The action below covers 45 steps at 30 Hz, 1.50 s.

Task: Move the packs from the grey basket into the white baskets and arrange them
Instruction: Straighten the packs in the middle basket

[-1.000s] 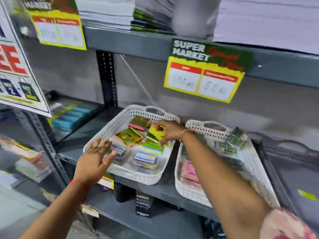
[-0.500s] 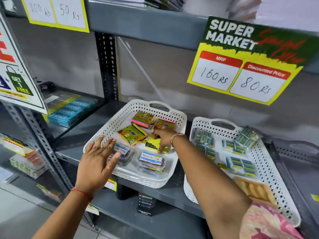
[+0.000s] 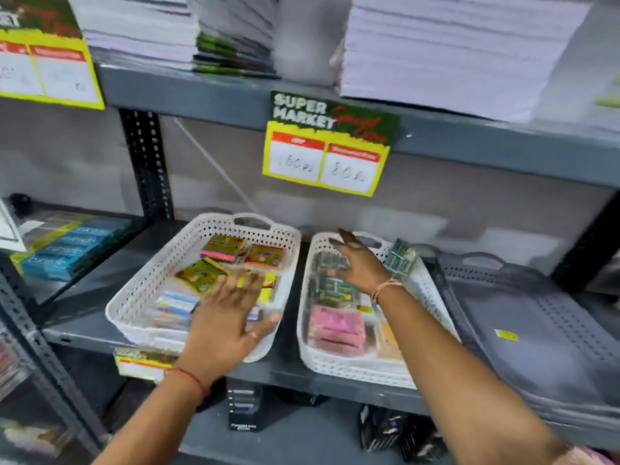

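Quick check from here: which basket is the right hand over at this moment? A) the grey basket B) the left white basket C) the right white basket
C: the right hand is spread open over the packs in the right white basket, holding nothing, while the left hand is over the left white basket.

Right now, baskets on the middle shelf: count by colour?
White perforated plastic baskets: 2, the left one under the left hand, the right one under the right hand.
Grey perforated plastic baskets: 1, at the right end; no packs visible in it.
Total: 3 baskets.
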{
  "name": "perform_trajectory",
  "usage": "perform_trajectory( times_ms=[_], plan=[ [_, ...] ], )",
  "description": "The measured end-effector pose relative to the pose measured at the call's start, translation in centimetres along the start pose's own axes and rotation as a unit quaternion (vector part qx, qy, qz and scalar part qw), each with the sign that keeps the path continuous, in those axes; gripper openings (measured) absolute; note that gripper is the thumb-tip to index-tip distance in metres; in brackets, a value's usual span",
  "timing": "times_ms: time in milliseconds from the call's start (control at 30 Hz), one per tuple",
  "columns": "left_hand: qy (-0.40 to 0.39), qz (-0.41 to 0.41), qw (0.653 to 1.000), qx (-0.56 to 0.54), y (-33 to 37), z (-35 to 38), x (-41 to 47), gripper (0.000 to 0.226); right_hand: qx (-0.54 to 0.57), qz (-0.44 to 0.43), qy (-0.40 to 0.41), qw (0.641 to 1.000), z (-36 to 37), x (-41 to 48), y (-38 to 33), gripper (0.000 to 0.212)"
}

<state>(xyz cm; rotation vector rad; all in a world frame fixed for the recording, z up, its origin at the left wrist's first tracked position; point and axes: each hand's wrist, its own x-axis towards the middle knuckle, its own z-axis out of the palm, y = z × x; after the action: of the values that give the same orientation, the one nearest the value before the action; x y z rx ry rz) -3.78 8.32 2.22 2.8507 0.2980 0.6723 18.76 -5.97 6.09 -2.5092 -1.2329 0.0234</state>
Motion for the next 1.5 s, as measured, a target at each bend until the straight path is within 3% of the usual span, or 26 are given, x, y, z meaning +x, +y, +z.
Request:
perform_trajectory(
  times_ms=[133,333,533,700,800,933,1033,1167,1333,1500],
  plan=[
    [-0.04,0.057,0.996,0.05,5.1,3.2,1.3,0.083,-0.026,0.018,-0.038,0.999,-0.9,-1.5,4.2,0.063],
    [-0.081,-0.013,0.993,0.085,6.5,6.0,0.9,0.084,-0.02,0.062,-0.105,0.992,0.2,-1.4,7.3,0.058],
    [-0.067,-0.022,0.995,0.076,6.3,6.6,0.9,0.079,-0.008,0.114,-0.107,0.988,1.5,3.7,5.9,0.06],
    [-0.045,-0.01,0.997,0.069,5.8,7.3,0.7,0.077,-0.002,0.19,-0.068,0.979,4.5,8.0,4.5,0.082],
    [-0.044,-0.006,0.997,0.071,5.8,7.3,0.6,0.077,-0.036,0.219,-0.066,0.973,5.5,9.0,4.1,0.073],
    [-0.046,-0.005,0.996,0.07,6.1,7.1,0.6,0.077,-0.063,0.215,-0.058,0.973,5.9,9.3,3.6,0.054],
    [-0.056,-0.007,0.996,0.065,6.2,7.1,0.6,0.078,-0.042,0.196,-0.071,0.977,4.2,9.0,3.7,0.055],
    [-0.062,-0.011,0.996,0.066,6.1,7.1,0.6,0.079,-0.029,0.114,-0.079,0.99,1.3,9.1,4.9,0.041],
    [-0.055,-0.012,0.997,0.058,6.2,7.0,0.5,0.078,0.011,0.045,-0.157,0.987,2.5,8.6,5.8,0.055],
    [-0.061,-0.005,0.996,0.068,6.2,6.8,0.6,0.078,-0.006,0.022,-0.154,0.988,3.7,8.1,6.6,0.062]
  ],
)
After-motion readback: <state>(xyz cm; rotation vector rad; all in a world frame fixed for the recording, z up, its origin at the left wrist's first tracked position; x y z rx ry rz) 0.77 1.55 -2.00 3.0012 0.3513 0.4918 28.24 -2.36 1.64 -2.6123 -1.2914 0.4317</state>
